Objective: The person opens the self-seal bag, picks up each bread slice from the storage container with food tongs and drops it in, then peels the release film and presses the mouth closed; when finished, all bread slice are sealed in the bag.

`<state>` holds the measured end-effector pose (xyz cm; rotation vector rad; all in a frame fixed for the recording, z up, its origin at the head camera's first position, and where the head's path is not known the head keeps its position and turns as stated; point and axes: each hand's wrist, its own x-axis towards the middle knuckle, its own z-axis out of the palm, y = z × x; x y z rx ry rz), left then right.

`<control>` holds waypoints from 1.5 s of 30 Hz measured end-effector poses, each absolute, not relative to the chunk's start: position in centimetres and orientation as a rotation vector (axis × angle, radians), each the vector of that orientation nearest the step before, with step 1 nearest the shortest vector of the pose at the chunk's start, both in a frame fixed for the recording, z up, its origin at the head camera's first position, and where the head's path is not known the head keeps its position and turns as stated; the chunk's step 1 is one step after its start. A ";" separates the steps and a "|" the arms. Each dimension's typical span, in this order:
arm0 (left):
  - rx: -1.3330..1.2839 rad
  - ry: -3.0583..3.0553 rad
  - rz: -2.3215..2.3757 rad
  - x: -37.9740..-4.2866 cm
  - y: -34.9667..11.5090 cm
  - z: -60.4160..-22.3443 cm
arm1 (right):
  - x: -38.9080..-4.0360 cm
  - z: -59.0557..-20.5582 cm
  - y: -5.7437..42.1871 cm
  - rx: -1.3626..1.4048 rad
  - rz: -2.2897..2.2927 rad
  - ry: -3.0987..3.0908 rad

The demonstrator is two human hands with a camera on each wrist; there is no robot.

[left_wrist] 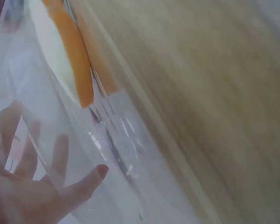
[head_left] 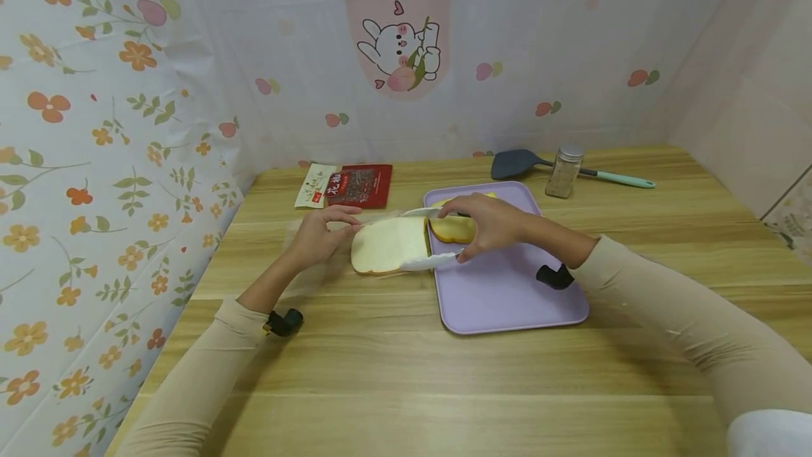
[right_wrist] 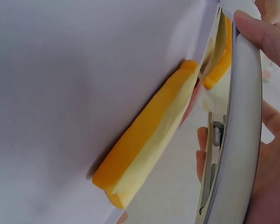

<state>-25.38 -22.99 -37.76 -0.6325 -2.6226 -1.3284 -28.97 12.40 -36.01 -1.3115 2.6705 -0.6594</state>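
Observation:
My right hand grips white food tongs, thumb and fingers on their two arms. Between the tong arms lies a bread slice with an orange crust, left of the purple tray. My left hand is at the slice's left end, touching a clear plastic bag. In the left wrist view its fingers are spread, seen through the film. Whether the slice's end is inside the bag I cannot tell. Another bread slice lies on the tray, partly hidden by the right hand.
Behind the left hand lie a red spice packet and a cream packet. Behind the tray are a dark spatula with a mint handle and a spice jar. A patterned curtain hangs at the table's back and left.

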 end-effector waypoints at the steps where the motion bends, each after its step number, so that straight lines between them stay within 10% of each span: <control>1: -0.633 -2.621 -1.320 -25.4 -23.0 -37.8 | -29.0 -36.0 12.5 -1.308 -0.660 2.675; 45: -0.621 -2.518 -1.444 -24.8 -22.7 -37.5 | -28.2 -36.0 11.8 -1.172 -0.788 2.655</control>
